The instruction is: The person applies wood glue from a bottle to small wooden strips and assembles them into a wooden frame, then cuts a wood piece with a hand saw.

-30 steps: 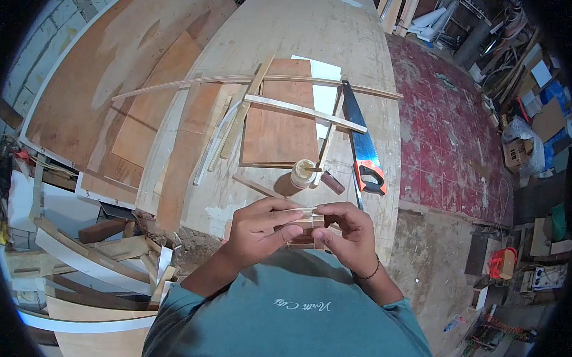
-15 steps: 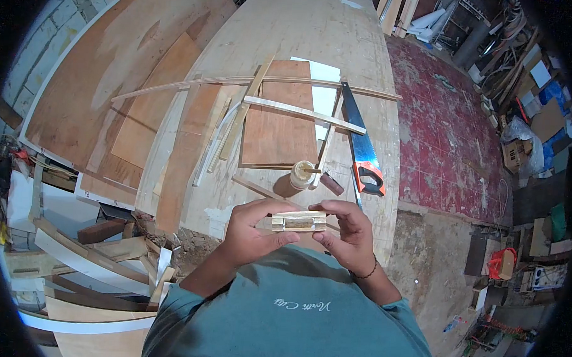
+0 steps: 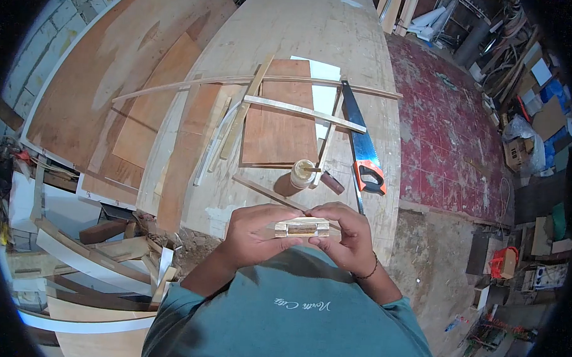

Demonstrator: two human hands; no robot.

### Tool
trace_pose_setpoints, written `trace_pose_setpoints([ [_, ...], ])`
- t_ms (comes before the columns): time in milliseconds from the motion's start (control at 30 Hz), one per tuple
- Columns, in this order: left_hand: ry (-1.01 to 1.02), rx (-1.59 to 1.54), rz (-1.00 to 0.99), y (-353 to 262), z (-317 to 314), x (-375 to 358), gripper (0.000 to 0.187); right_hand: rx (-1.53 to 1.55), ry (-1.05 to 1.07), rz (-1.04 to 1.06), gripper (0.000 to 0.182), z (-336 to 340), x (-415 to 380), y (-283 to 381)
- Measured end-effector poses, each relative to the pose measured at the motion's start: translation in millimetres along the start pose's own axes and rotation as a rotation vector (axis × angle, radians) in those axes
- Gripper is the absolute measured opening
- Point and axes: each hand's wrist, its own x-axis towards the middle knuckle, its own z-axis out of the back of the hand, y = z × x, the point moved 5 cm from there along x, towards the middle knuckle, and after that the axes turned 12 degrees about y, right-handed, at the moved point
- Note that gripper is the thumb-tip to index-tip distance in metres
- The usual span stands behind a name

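Observation:
A small block-like assembly of wood pieces (image 3: 302,228) is held between both hands, close to my chest at the table's near edge. My left hand (image 3: 254,231) grips its left end, thumb below and fingers above. At the opposite end, my right hand (image 3: 344,236) pinches it the same way. A recess shows in the middle of its facing side. Just beyond the hands stands an open jar (image 3: 302,174) with a stick in it. Beside the jar lies a small dark reddish-brown block (image 3: 332,183).
A handsaw (image 3: 363,146) with an orange and black handle lies on the right of the plywood table (image 3: 291,27). Thin wood strips (image 3: 304,113) cross a brown board (image 3: 278,137) and a white sheet (image 3: 327,73). Curved wooden pieces (image 3: 94,260) pile up at lower left.
The wood assembly has shifted slightly right and down. Fingers of my right hand have moved left along its top, and its thumb has moved slightly down. The table items stay put.

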Motion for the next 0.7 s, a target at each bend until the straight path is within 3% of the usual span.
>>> trace_pose_setpoints([
  [333, 0.081, 0.003, 0.039, 5, -2, -2, 0.044, 0.100, 0.065, -0.054, 0.042, 9, -6, -7],
  [433, 0.098, -0.124, 0.096, 7, -8, -2, 0.049, 0.252, 0.026, -0.128, 0.042, 10, -11, -13],
  [500, 0.088, -0.719, 0.283, 21, -18, -9, 0.053, 0.421, -0.017, -0.219, 0.043, 11, -14, -18],
  [600, 0.076, -0.751, 0.373, 34, -17, -16, 0.048, 0.604, -0.032, -0.202, 0.045, 7, -13, -19],
  [700, 0.069, -0.734, 0.324, 38, -15, -14, 0.049, 0.656, 0.051, -0.249, 0.049, 11, -16, -33],
])
